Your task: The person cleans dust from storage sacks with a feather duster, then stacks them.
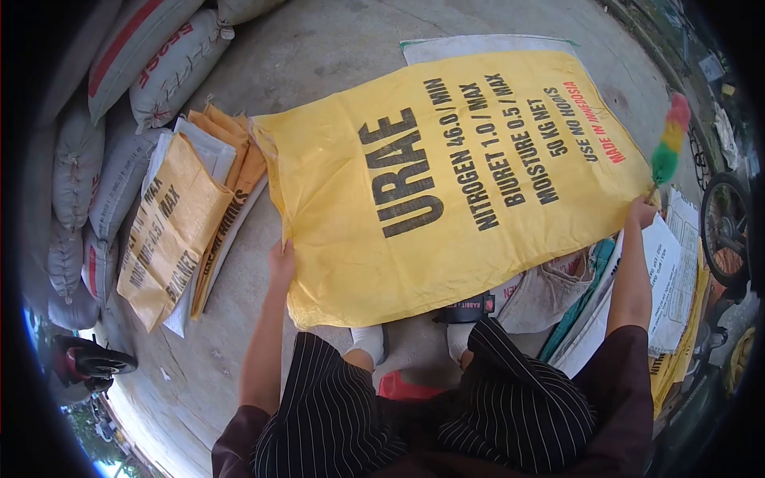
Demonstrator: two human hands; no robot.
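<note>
A large yellow sack point(335, 199) with black and red print lies spread in front of my knees, over part of a white sack point(494, 46). My left hand point(281, 261) is closed on its near left edge. At the right edge my right hand point(642, 212) grips the sack too, and a duster point(668, 147) with pink, yellow and green bristles sticks up just beyond that hand. Whether the hand also holds the duster's handle cannot be made out.
Folded yellow and white sacks point(171, 231) lie at the left, beside stacked filled sacks point(179, 72). More flat sacks point(665, 263) are at my right. A wheel point(725, 227) stands at the far right, and a motorcycle point(88, 362) at the lower left.
</note>
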